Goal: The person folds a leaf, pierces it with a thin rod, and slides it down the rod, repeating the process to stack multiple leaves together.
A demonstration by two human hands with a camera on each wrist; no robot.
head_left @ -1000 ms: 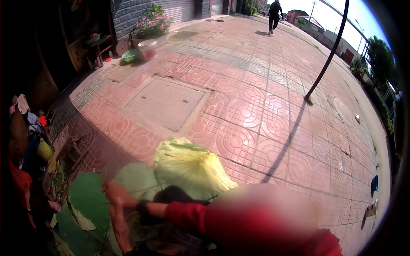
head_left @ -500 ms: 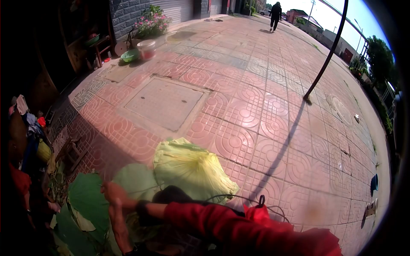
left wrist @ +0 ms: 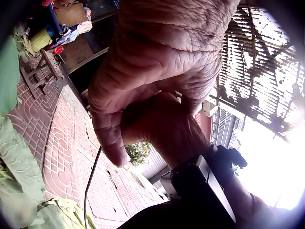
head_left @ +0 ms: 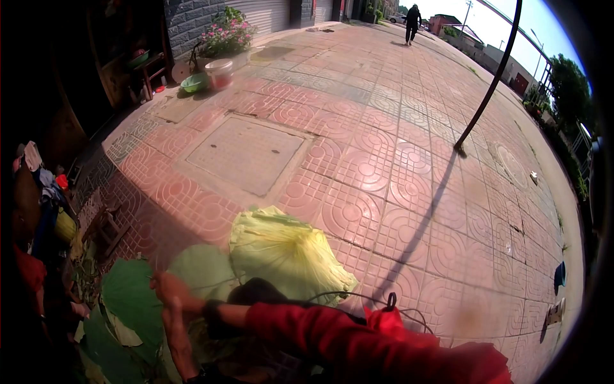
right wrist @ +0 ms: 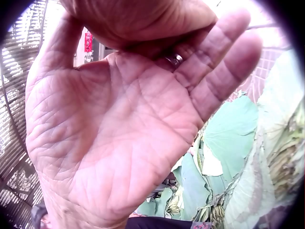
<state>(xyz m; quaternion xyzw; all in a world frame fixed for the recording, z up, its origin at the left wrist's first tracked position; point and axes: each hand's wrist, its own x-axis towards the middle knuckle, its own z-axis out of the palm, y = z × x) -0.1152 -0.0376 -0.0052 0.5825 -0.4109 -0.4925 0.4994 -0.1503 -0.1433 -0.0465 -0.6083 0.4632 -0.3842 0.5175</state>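
Observation:
Both hands meet above the leaves at lower left. My left hand point(left wrist: 157, 52), its fingers bent down, laps over my right hand point(left wrist: 167, 124). In the right wrist view the right palm point(right wrist: 114, 133) faces the camera, two fingers extended; the left hand point(right wrist: 138, 21) crosses the other fingers, and a ring shows there. In the head view my right hand point(head_left: 176, 294) touches my left hand point(head_left: 179, 339). Beneath and beside them lie a dark green leaf point(head_left: 131, 294), a paler leaf point(head_left: 201, 269) and a large yellow-green leaf point(head_left: 288, 256).
A small wooden stool point(head_left: 112, 230) and piled cloths point(head_left: 45, 179) stand at left. Farther off are a green basin point(head_left: 194, 82), a bucket point(head_left: 220, 75) and pink flowers point(head_left: 227, 35). A pole point(head_left: 489, 89) rises from the pavement; a person in black point(head_left: 412, 24) is beyond.
My red right sleeve is plainly visible now, where a pale blur covered it a second ago. The distant person is slightly farther off. Both hands look nearly unmoved.

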